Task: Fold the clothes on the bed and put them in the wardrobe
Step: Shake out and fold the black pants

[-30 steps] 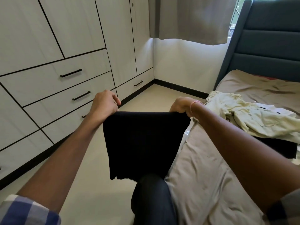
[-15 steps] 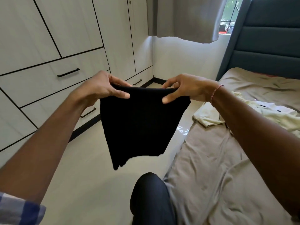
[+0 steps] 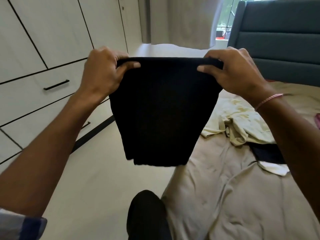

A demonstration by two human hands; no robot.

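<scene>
Hanging in the air from its upper edge, the folded black garment [image 3: 161, 110] runs its long axis top to bottom in the head view. The upper edge lies level and the lower hems point down at the floor [image 3: 97, 187]. It is held in front of the person, over the gap between the wardrobe [image 3: 43, 40] and the bed [image 3: 225, 196], touching neither. The left hand [image 3: 102, 73] pinches the upper left corner, thumb on the near face and fingers curled behind. The right hand [image 3: 233, 71], with a pink bracelet [image 3: 268, 99] at the wrist, grips the upper right corner the same way.

The bed has a rumpled beige sheet and a grey-blue padded headboard [image 3: 280, 37]. A crumpled cream shirt [image 3: 242, 123] lies on it, with a dark garment [image 3: 266, 153] just beside it. The wardrobe is white with black seams and a black drawer handle [image 3: 56, 84]. A grey curtain [image 3: 181, 19] hangs beside the window [image 3: 223, 19].

The cloth is plain black, wider at the top, narrowing downward, with layered edges at the bottom.
</scene>
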